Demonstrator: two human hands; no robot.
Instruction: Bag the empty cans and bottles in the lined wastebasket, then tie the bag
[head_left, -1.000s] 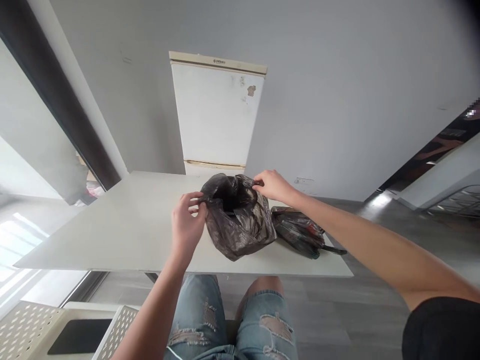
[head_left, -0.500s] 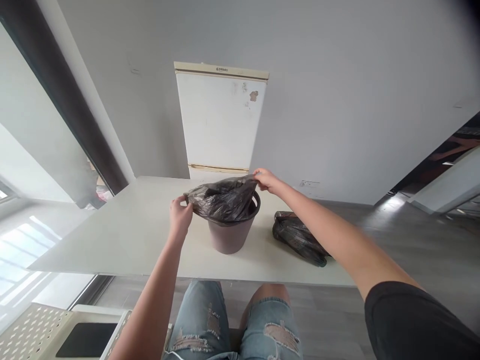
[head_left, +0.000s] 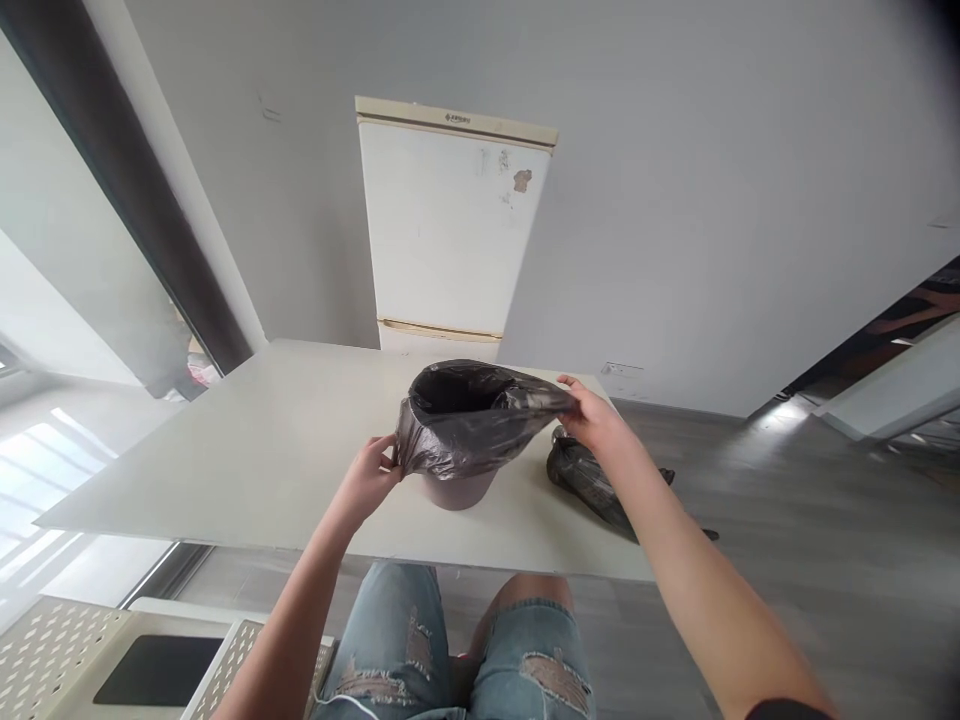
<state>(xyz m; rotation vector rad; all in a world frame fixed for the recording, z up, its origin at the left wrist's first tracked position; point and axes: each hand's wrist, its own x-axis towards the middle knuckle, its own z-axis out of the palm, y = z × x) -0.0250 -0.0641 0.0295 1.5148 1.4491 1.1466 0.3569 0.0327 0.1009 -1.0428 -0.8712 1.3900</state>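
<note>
Grey-walled room; 1 pale rectangular tabletop in front of a seated person in torn denim shorts, with 1 cream upright refrigerator behind it.

1. White perforated plastic crate: lower left, on the floor, well apart from the hands.
2. Left hand: closed, pinching the left edge of item 3 against the bin's side.
3. Thin black plastic bin liner: mouth open upward, draped over item 4.
4. Small round mauve plastic bin: upright on the table; only its base shows below the film.
5. Right hand: fingers closed on the liner's right edge, which is stretched out sideways, clear of the rim.
6. Crumpled black plastic bundle: on the table just beside the bin, under the right wrist.

Handling note, as a judgement: both edges are best drawn down evenly so the film folds over the rim all round. A harder pull on 1 side could tip or slide the light bin, or tear the film.

Position: the liner lies between the 2 hands, touching both.
</note>
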